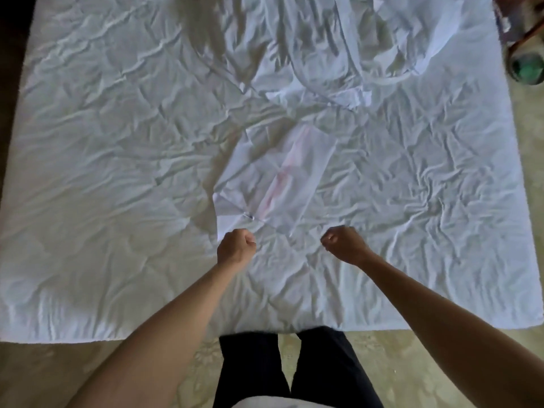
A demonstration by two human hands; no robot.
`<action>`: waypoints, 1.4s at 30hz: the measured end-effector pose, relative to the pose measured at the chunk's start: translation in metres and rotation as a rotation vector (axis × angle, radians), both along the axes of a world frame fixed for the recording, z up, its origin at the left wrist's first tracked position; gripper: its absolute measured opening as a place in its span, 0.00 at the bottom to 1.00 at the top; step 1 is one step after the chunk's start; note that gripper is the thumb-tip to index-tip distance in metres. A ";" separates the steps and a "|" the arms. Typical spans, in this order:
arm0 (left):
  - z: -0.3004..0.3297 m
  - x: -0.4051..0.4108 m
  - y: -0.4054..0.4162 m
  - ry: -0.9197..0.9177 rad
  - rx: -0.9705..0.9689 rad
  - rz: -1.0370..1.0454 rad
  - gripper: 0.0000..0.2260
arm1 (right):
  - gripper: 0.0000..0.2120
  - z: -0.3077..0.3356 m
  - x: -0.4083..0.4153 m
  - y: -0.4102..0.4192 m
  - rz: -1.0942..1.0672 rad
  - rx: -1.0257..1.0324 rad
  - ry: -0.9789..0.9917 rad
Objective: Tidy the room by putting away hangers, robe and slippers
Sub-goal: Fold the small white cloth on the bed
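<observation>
A flat white cloth with a faint pink stripe lies mid-bed, its near edge slightly raised and casting a shadow to its left. My left hand is curled into a fist at the cloth's near left corner and seems to grip it. My right hand is a fist a little to the right of the cloth's near right corner, with nothing visible in it. A crumpled white garment with long bands, possibly the robe, lies at the far side of the bed. No hangers or slippers are in view.
The bed is covered by a wrinkled white sheet and fills most of the view. I stand at its near edge on beige carpet. A round container with green inside stands off the bed's far right corner.
</observation>
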State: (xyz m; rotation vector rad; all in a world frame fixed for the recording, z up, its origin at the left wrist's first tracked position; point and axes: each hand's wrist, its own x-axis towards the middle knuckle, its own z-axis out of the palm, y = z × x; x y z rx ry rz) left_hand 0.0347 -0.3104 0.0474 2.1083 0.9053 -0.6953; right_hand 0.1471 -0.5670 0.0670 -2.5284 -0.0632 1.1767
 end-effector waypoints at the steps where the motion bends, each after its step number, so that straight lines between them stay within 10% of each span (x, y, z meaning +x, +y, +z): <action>1: -0.015 0.008 -0.005 -0.016 0.019 -0.037 0.10 | 0.10 -0.015 0.015 0.006 0.019 0.009 -0.004; 4: -0.071 0.029 -0.027 -0.117 0.158 -0.207 0.12 | 0.07 -0.065 0.063 0.021 -0.077 0.089 -0.045; 10: -0.170 0.064 -0.065 -0.290 0.316 -0.643 0.49 | 0.15 -0.146 0.181 0.047 -0.575 0.103 -0.391; 15: -0.210 0.078 -0.054 -0.559 0.369 -0.758 0.31 | 0.30 -0.190 0.244 0.061 -0.641 0.046 -0.384; 22: -0.206 0.094 -0.044 -0.756 0.359 -0.655 0.14 | 0.22 -0.191 0.253 0.071 -0.577 0.047 -0.383; 42: 0.147 0.246 0.071 -1.016 0.448 0.025 0.08 | 0.14 0.157 0.294 0.048 -0.868 0.604 -0.657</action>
